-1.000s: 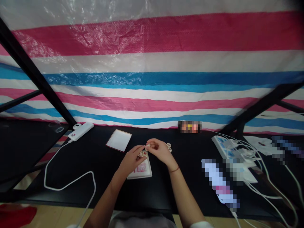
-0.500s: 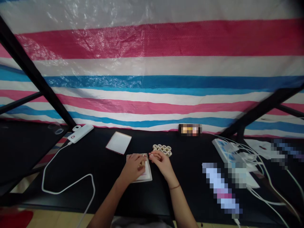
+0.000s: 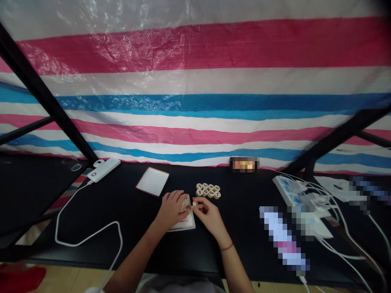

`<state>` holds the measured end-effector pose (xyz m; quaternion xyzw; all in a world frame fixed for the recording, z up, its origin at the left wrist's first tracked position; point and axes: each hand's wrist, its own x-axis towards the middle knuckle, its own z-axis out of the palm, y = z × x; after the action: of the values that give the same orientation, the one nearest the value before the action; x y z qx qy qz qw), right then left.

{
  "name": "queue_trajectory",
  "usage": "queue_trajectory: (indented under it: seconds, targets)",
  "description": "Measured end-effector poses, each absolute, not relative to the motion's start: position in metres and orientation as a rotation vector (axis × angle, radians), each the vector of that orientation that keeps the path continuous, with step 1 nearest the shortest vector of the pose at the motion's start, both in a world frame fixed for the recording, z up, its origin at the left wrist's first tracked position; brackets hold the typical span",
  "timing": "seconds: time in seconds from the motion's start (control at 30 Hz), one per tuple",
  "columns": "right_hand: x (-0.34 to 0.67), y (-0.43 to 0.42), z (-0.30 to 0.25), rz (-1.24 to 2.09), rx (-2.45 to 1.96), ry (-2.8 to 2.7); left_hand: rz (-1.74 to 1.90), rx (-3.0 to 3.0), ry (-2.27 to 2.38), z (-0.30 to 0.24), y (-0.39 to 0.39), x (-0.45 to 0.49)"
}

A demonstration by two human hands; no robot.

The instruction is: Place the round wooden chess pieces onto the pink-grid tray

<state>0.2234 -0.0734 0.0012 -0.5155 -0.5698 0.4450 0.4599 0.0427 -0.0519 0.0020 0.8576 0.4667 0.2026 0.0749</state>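
Note:
My left hand (image 3: 171,208) lies over a shallow white box (image 3: 192,224), its fingers stretched out across the Chinese chess pieces (image 3: 185,202) inside. Some of those pieces show red characters; the hand covers others. Just right of the box, my right hand (image 3: 209,215) pinches a single pale chess piece (image 3: 195,204) between thumb and fingers. Beyond it, several round chess pieces with dark characters (image 3: 208,190) stand in two rows on the black table.
An open box lid (image 3: 152,182) lies behind the box, to the left. A white device (image 3: 104,170) with a cable is at the back left. On the right are a power strip (image 3: 284,189) with tangled cables and a blurred-out object (image 3: 284,238). Striped sheeting (image 3: 195,122) hangs behind.
My right hand has drawn back slightly from the rows toward the box's right edge, uncovering the front row. My left hand has shifted up a little and flattened over the pieces.

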Motion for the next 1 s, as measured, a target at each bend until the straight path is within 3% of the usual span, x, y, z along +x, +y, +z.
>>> queue_trajectory:
  seconds: [0.4, 1.0]
  targets:
    - [0.207, -0.075, 0.012, 0.66, -1.3, -1.948, 0.781, 2.517, 1.163, 0.0, -0.053, 0.006]
    - [0.212, -0.074, 0.004, 0.662, -1.414, -1.919, 0.771, 2.447, 1.174, -0.013, -0.05, 0.006]
